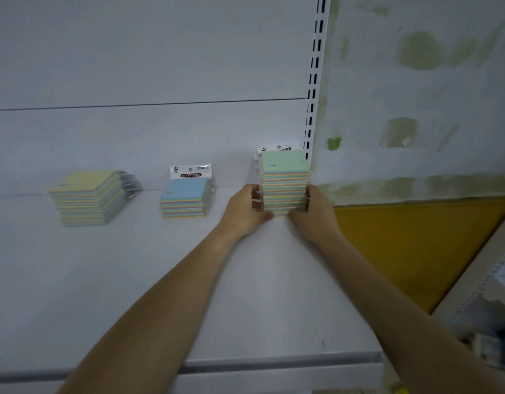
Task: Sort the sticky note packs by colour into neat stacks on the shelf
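Note:
Three stacks of sticky note packs stand on the white shelf (132,280). A tall green-topped stack (285,177) is at the far right, against the slotted upright. My left hand (245,209) presses its left side and my right hand (311,214) presses its right side, thumbs at the stack's front bottom edge. A short blue-topped stack (184,199) with a "STICKY NOTE" header card stands in the middle. A yellow-topped stack (87,196), slightly fanned and uneven, sits at the left.
The slotted white upright (315,78) marks the shelf's right end. Beyond it is a stained wall (416,95) above a yellow panel (410,245). The shelf's front lip (274,361) runs across the bottom. Another shelf unit (487,308) shows at lower right.

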Demonstrator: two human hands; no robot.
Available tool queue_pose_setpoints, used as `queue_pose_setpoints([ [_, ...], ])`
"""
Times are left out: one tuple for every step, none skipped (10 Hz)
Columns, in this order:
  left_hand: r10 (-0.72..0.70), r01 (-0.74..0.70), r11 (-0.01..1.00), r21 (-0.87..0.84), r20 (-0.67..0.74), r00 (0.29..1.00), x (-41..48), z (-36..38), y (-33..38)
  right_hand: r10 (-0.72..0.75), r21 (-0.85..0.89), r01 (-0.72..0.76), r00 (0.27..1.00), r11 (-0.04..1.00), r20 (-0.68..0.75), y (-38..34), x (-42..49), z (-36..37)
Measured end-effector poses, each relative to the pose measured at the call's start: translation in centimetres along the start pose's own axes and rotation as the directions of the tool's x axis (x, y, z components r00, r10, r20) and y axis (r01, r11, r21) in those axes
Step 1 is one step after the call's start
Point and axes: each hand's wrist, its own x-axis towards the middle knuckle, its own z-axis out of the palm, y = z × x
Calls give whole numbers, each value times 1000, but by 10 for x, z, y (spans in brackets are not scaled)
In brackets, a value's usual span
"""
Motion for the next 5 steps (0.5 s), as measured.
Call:
queue_pose_setpoints([
  [-20, 21, 1000, -21, 11, 1000, 1, -1, 2, 36, 40, -36, 999, 999, -3, -2, 0, 3],
  [-50, 50, 999, -8, 16, 999, 0, -4, 3, 60, 118, -55, 998, 991, -34, -8, -5, 1],
  [-56, 57, 998, 11, -53, 997, -9, -13, 8, 8, 122, 9, 990, 992, -141, -17, -13, -5],
  [41, -28, 995, 92, -152, 988, -21, -30, 14, -257, -9, 263, 935, 965, -246, -27, -25, -7],
  [142, -93, 956, 279, -163, 976, -34, -70, 19, -423, -144, 403, 892, 904, -160, -47, -29, -9],
])
